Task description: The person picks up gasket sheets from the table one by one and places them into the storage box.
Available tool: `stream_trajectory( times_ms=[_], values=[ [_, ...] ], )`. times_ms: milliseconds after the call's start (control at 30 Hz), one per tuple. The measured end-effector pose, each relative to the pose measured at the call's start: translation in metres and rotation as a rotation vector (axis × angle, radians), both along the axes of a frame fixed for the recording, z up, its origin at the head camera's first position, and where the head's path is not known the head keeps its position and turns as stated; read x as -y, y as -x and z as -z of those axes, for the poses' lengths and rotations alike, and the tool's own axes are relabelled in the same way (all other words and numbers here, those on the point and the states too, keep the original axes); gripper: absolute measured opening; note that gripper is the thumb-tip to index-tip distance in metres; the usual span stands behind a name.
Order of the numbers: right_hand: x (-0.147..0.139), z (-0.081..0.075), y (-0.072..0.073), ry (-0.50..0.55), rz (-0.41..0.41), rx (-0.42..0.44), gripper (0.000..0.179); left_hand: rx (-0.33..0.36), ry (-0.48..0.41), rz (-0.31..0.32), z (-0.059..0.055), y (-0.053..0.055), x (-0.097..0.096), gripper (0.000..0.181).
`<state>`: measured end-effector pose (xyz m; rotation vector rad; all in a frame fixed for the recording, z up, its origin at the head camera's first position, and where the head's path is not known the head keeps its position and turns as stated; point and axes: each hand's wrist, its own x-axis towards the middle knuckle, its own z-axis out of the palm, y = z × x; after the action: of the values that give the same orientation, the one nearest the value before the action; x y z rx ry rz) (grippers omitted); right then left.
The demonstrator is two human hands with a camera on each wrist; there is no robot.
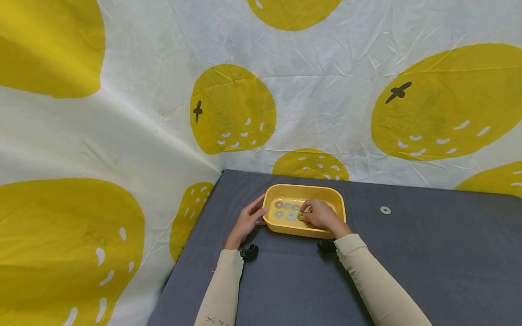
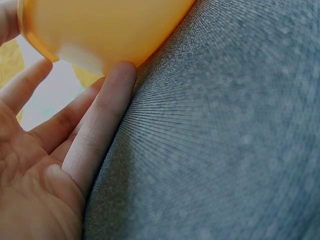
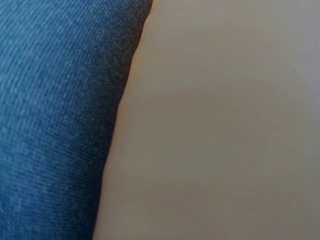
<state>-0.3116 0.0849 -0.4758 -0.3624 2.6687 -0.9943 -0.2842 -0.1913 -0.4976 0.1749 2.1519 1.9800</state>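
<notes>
A yellow plastic tray (image 1: 303, 232) sits on the dark cloth with several flat metal washers (image 1: 279, 214) in it, lying in two rough rows. My left hand (image 1: 246, 222) is at the tray's left end. Its fairly straight fingers (image 2: 92, 125) touch the outer wall, and the thumb lies at the rim. Inside the tray, my right hand (image 1: 320, 214) reaches down with bent fingers and pinches a brassy washer (image 1: 301, 217) at the right of the front row. The hand hides part of that washer and the tray's right side. The right wrist view shows only sleeve and cloth.
Another washer (image 1: 385, 210) lies on the grey cloth (image 1: 428, 253) to the right of the tray. A white curtain (image 1: 318, 108) printed with yellow fruit hangs behind and on the left. Black wrist cameras (image 1: 249, 252) are strapped beneath both wrists.
</notes>
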Motion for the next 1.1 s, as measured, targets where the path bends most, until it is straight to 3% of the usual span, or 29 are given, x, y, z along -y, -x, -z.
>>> stream_trajectory(
  times_ms=[233, 533, 700, 800, 1000, 1100],
  values=[
    [-0.003, -0.003, -0.002, 0.006, 0.001, -0.056, 0.015, 0.0, 0.005, -0.006, 0.0, 0.001, -0.001, 0.059],
    [-0.031, -0.014, -0.009, 0.243, 0.034, -0.24, 0.017, 0.01, 0.005, 0.0, -0.002, 0.0, -0.002, 0.058],
    [-0.07, -0.018, -0.014, 0.262, 0.173, -0.392, 0.013, 0.005, 0.015, -0.005, -0.003, 0.0, -0.002, 0.058],
    [-0.098, -0.017, -0.015, 0.248, 0.278, -0.419, 0.014, 0.003, 0.02, -0.007, -0.003, 0.0, -0.003, 0.057],
    [-0.156, -0.008, -0.02, 0.134, 0.432, -0.381, 0.024, 0.008, 0.018, -0.011, -0.002, -0.001, -0.002, 0.058],
    [-0.18, 0.001, -0.021, 0.077, 0.451, -0.32, 0.029, -0.005, 0.021, -0.024, 0.011, 0.003, -0.001, 0.057]
  ],
)
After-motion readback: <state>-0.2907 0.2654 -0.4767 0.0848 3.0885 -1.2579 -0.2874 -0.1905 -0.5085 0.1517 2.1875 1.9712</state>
